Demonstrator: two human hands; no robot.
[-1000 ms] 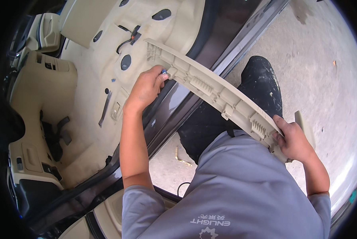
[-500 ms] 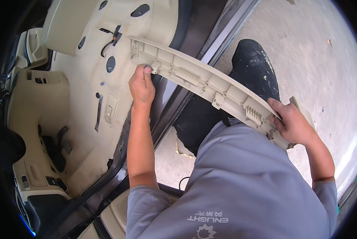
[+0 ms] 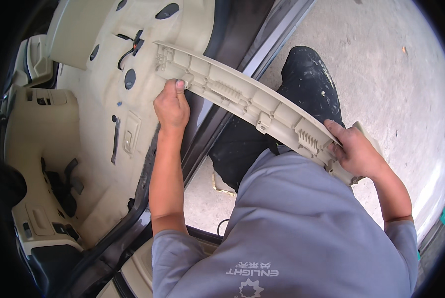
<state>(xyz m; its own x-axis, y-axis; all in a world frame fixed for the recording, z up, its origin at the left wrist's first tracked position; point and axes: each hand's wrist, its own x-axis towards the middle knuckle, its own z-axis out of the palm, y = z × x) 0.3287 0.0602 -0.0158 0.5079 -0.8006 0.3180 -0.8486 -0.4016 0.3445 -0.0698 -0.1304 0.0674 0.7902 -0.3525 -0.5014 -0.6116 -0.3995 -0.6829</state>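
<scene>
A long beige plastic car trim panel (image 3: 252, 94) slants across my front, its ribbed and clipped underside facing up. Near its far left end, my left hand (image 3: 173, 105) pinches the lower edge, thumb on top. My right hand (image 3: 353, 148) grips the other end, fingers curled over the edge; part of the panel's wider end shows beyond and below that hand. The panel is held in the air above the car's door sill (image 3: 202, 134) and my dark trousers (image 3: 314, 84).
To the left lies the car's interior, with a beige carpeted floor (image 3: 95, 134), a loose wire connector (image 3: 133, 45) and a dark pedal area (image 3: 66, 186). A beige dashboard (image 3: 38, 124) stands at the far left. Concrete ground (image 3: 381, 64) spreads on the right.
The view has shifted slightly, so the car and panel appear a little farther left. Both hands keep their hold on the trim panel.
</scene>
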